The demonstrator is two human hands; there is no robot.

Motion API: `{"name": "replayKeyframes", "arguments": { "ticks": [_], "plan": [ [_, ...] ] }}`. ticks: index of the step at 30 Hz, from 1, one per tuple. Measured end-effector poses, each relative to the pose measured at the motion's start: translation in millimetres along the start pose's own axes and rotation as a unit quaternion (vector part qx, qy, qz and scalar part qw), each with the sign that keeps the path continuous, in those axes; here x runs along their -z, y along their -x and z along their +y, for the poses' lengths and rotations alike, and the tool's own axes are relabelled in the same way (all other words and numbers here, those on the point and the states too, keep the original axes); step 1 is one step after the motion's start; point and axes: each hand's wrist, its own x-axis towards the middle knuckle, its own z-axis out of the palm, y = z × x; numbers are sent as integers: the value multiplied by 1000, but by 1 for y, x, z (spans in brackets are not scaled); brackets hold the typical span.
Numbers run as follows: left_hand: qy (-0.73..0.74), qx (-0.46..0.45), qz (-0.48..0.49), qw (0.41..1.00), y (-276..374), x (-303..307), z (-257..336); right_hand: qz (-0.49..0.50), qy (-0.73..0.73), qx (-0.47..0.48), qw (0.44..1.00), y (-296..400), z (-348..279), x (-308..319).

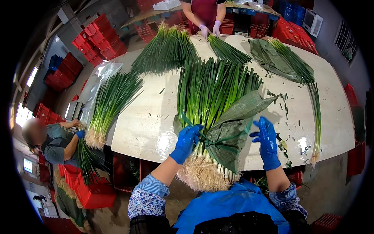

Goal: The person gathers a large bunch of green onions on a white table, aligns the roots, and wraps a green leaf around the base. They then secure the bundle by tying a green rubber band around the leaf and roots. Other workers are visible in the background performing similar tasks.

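Observation:
A large bundle of green onions [210, 96] lies before me, leaves pointing away and pale roots over the near table edge. Green woven plastic cloth [229, 128] wraps part of its right side, and a green tie [223, 146] crosses the cloth. My left hand [187, 142], in a blue glove, is closed on the tie at the bundle's left side; the fingertips are partly hidden. To the right of the cloth, my right hand [266, 137], also in a blue glove, is raised with its fingers apart and holds nothing.
A co-worker's gloved hands [211, 29] hold green onions across the pale table [146, 128]. Another person at the left handles a bunch. More green onions [109, 102] lie at the left, far side and right [316, 122]. Leaf scraps are scattered at right. Red crates [95, 190] stand below left.

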Motion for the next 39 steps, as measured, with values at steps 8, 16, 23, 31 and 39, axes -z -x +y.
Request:
{"name": "replayKeyframes", "arguments": {
  "ticks": [8, 16, 23, 31, 39],
  "plan": [
    [81, 18, -32, 996, -8, 11, 1, -191, 327, 265, 887, 23, 60, -22],
    [-453, -212, 8, 866, -1, 13, -4, -197, 569, 363, 711, 24, 58, -63],
    [-634, -141, -6, 760, 25, -8, -4, -180, 648, 348, 653, 34, 60, -74],
    [-651, -119, -15, 749, 27, 7, -9, -284, 188, 90, 936, 8, 67, -16],
    [-694, -132, -13, 707, 34, -27, 17, -308, -11, -36, 951, 6, 66, -12]
  ]
}}
